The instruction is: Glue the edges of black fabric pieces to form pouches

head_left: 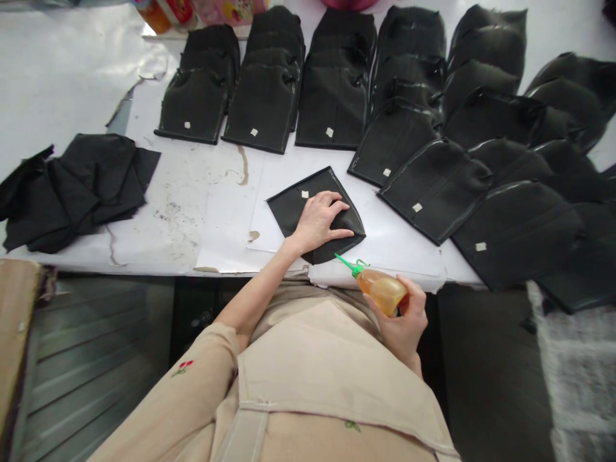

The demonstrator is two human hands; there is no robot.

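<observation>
A black fabric piece [289, 208] with a small white square on it lies on the white table, close to its front edge. My left hand [321, 221] rests on this piece with its fingers spread, holding nothing. In my right hand [404, 321] is a squeeze bottle [382, 290] of amber liquid with a green nozzle. The bottle is tilted, and its nozzle tip points up and left, near the piece's lower right edge. Whether the tip touches the fabric I cannot tell.
Overlapping stacks of black pieces [337, 96], most with white squares, line the back and right. More black fabric [91, 192] is heaped at the left. Colourful packages [206, 13] stand at the back left. The table's front edge runs just before my body.
</observation>
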